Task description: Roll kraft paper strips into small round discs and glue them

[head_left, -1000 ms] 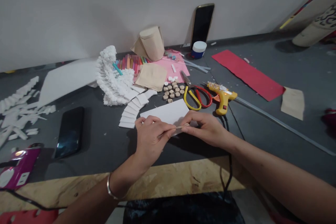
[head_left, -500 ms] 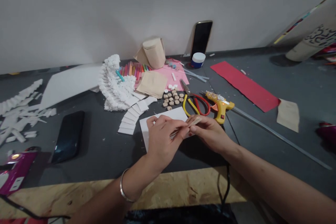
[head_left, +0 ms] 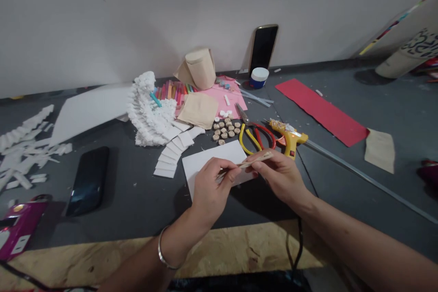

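Observation:
My left hand (head_left: pixel 212 185) and my right hand (head_left: pixel 278 175) both pinch a thin tan strip (head_left: pixel 251 162), held between them just above a white card (head_left: pixel 212 160) on the dark floor. The left fingers grip the strip's near end, the right fingers its far part, and its tip sticks out toward the yellow glue gun (head_left: pixel 290 135). Yellow and red scissors (head_left: pixel 255 133) lie just beyond my right hand. A cluster of small tan rolled discs (head_left: pixel 226 129) sits behind the card.
A fan of white paper pieces (head_left: pixel 173 151) and a white ruffled paper form (head_left: pixel 147 109) lie left of the card. A black phone (head_left: pixel 88 181) lies further left; another phone (head_left: pixel 263 49) leans on the wall. Red paper (head_left: pixel 321 110), a long rod (head_left: pixel 369 181), pink sheet (head_left: pixel 230 91), tan cylinder (head_left: pixel 200 69).
Both hands lifted slightly and the strip now points further right toward the glue gun, its tip sticking out more. The camera view tilted up a little.

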The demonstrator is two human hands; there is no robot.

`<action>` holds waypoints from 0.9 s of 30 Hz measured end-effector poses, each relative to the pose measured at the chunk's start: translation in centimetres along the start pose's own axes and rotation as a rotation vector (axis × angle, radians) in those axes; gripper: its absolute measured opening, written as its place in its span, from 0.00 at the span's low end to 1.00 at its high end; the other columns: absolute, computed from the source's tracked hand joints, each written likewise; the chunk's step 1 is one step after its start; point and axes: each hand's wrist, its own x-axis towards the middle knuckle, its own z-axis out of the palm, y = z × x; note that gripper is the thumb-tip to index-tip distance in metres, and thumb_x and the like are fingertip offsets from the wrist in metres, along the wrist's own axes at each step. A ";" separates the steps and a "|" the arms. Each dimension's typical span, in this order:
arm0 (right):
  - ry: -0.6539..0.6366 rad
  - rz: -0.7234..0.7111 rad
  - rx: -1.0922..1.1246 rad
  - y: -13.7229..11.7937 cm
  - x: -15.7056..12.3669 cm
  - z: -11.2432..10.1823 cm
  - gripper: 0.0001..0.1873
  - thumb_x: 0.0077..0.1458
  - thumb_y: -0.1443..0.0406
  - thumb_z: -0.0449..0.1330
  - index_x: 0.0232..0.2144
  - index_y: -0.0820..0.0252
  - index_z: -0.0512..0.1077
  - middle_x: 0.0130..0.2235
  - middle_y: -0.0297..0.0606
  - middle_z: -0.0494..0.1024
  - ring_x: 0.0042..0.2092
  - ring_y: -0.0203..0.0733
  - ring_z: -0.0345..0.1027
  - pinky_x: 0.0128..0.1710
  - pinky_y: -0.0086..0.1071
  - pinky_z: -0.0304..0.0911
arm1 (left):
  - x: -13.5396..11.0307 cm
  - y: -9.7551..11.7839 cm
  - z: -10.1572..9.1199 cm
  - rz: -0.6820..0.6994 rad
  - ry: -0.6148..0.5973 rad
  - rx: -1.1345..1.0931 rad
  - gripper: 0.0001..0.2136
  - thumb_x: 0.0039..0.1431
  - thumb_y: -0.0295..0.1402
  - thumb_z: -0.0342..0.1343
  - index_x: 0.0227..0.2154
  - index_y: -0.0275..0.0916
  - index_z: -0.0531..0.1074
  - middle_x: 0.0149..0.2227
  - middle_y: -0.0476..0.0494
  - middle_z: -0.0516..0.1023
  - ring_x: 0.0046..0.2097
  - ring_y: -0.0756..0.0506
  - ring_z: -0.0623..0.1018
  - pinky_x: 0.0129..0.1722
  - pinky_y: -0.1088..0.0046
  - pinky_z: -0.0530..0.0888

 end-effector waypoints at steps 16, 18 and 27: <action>0.008 -0.033 0.017 -0.4 -0.1 0.4 0.05 0.57 0.61 0.63 0.31 0.55 0.76 0.32 0.35 0.78 0.29 0.35 0.69 0.28 0.30 0.67 | 0.5 0.4 0.2 -0.174 -0.025 -0.200 0.03 0.56 0.30 0.59 0.29 0.40 0.77 0.30 0.49 0.81 0.34 0.48 0.78 0.36 0.73 0.74; -0.012 -0.027 0.023 -0.4 -0.1 0.4 0.06 0.57 0.61 0.63 0.31 0.56 0.76 0.32 0.35 0.77 0.29 0.35 0.68 0.28 0.29 0.66 | 0.5 0.3 0.2 -0.165 -0.010 -0.181 0.03 0.56 0.30 0.59 0.29 0.39 0.77 0.31 0.48 0.80 0.34 0.48 0.77 0.37 0.73 0.73; -0.029 -0.003 -0.112 -0.6 -0.2 0.6 0.06 0.52 0.61 0.66 0.29 0.57 0.76 0.29 0.34 0.77 0.29 0.35 0.69 0.29 0.29 0.64 | -0.1 -0.1 0.7 -0.067 -0.029 -0.126 0.03 0.58 0.32 0.58 0.33 0.40 0.75 0.31 0.48 0.78 0.34 0.49 0.77 0.35 0.75 0.71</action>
